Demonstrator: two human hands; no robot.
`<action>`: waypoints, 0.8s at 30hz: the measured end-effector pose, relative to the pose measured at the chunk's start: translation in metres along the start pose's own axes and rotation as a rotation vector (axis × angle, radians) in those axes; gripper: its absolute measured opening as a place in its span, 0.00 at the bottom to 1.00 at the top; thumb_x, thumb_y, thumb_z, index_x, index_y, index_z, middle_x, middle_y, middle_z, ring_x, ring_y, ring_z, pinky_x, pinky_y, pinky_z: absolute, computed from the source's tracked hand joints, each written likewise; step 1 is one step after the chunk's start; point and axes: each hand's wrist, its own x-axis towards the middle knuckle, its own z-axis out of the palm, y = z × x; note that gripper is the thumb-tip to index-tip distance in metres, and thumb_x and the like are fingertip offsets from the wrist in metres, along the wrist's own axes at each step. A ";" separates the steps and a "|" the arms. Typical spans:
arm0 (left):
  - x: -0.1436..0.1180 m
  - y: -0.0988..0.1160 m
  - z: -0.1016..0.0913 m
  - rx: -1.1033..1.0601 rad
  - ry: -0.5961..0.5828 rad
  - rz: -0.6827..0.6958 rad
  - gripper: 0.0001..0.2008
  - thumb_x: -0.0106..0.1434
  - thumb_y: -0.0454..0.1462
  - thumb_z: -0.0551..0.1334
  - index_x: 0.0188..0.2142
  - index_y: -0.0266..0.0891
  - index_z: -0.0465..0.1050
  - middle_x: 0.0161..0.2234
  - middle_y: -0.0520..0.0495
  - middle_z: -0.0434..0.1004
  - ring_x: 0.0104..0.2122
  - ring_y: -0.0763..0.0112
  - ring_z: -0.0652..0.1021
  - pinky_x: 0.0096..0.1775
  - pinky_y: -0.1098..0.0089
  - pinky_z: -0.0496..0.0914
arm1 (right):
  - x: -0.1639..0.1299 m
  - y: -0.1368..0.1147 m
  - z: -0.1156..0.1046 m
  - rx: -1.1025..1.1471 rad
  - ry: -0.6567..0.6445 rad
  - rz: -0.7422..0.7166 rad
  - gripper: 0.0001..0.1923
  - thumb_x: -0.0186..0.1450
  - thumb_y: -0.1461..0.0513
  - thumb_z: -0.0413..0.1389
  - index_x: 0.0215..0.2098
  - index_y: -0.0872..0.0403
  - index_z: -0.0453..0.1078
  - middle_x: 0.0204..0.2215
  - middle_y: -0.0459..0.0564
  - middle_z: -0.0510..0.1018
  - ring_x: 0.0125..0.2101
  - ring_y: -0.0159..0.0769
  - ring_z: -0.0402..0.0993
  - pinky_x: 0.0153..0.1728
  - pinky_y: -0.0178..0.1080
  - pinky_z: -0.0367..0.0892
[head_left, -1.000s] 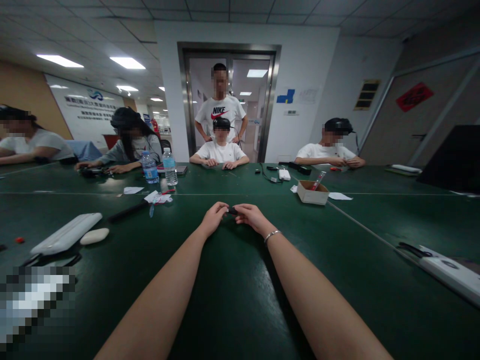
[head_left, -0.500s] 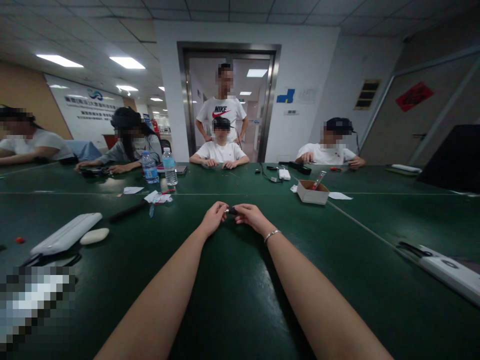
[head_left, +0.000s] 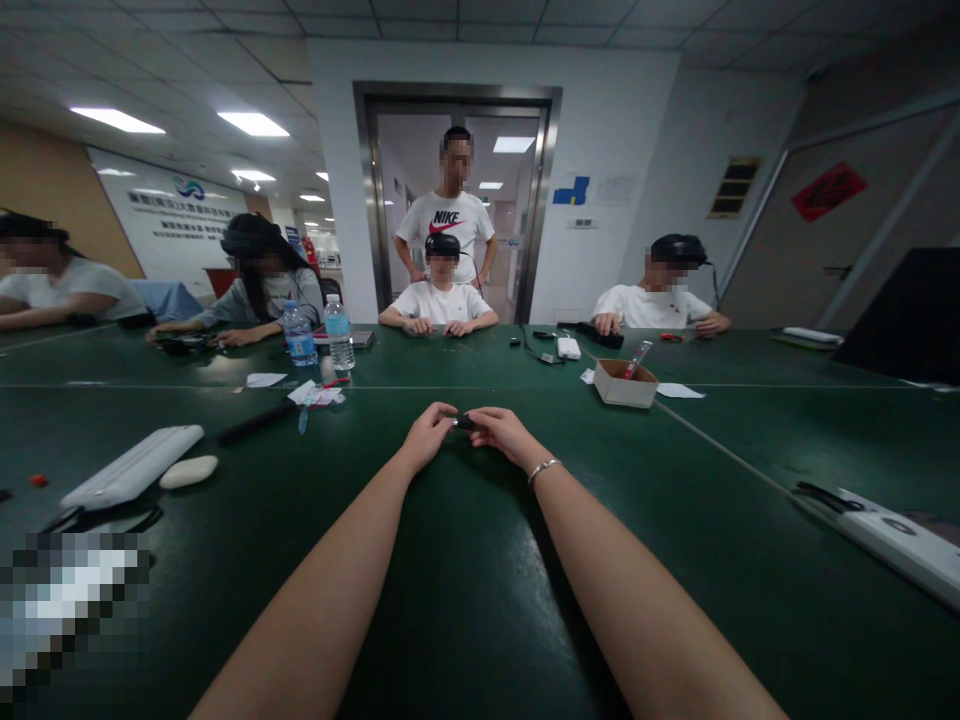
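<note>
Little has changed since the earlier frames: both hands stay joined over the green table (head_left: 465, 600), and only the standing person (head_left: 447, 215) in the far doorway has shifted a little to the right. The left hand (head_left: 427, 435) and right hand (head_left: 506, 435) pinch a small black object (head_left: 465, 422) between their fingertips, near the table's middle; a pale bit shows at its left end, too small to make out. A bracelet (head_left: 544, 467) circles the right wrist. The standing person's white shirt reads "NIKE". Far left, two bottles (head_left: 321, 336) carry labels too small to read, as is the wall sign (head_left: 176, 215) lettering. A cardboard box (head_left: 625, 385) sits far right.
</note>
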 end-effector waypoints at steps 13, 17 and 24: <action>0.000 0.001 0.001 -0.012 -0.008 0.025 0.11 0.57 0.37 0.54 0.39 0.38 0.68 0.25 0.53 0.67 0.25 0.74 0.68 0.29 0.74 0.61 | 0.001 0.001 0.000 -0.011 0.003 0.000 0.03 0.63 0.68 0.55 0.35 0.62 0.71 0.24 0.51 0.76 0.18 0.27 0.71 0.20 0.28 0.72; 0.001 0.000 0.001 -0.006 -0.017 0.017 0.12 0.58 0.39 0.53 0.40 0.38 0.68 0.26 0.51 0.68 0.26 0.73 0.68 0.30 0.73 0.62 | 0.000 0.000 0.000 -0.017 0.004 0.000 0.03 0.62 0.67 0.57 0.34 0.62 0.71 0.24 0.51 0.76 0.18 0.27 0.71 0.20 0.29 0.72; -0.003 0.004 0.001 0.034 0.002 0.041 0.11 0.56 0.38 0.57 0.40 0.39 0.69 0.32 0.49 0.71 0.32 0.71 0.71 0.36 0.71 0.65 | 0.002 0.002 -0.001 -0.013 0.001 0.005 0.03 0.63 0.68 0.55 0.34 0.62 0.71 0.22 0.51 0.75 0.18 0.28 0.71 0.20 0.28 0.72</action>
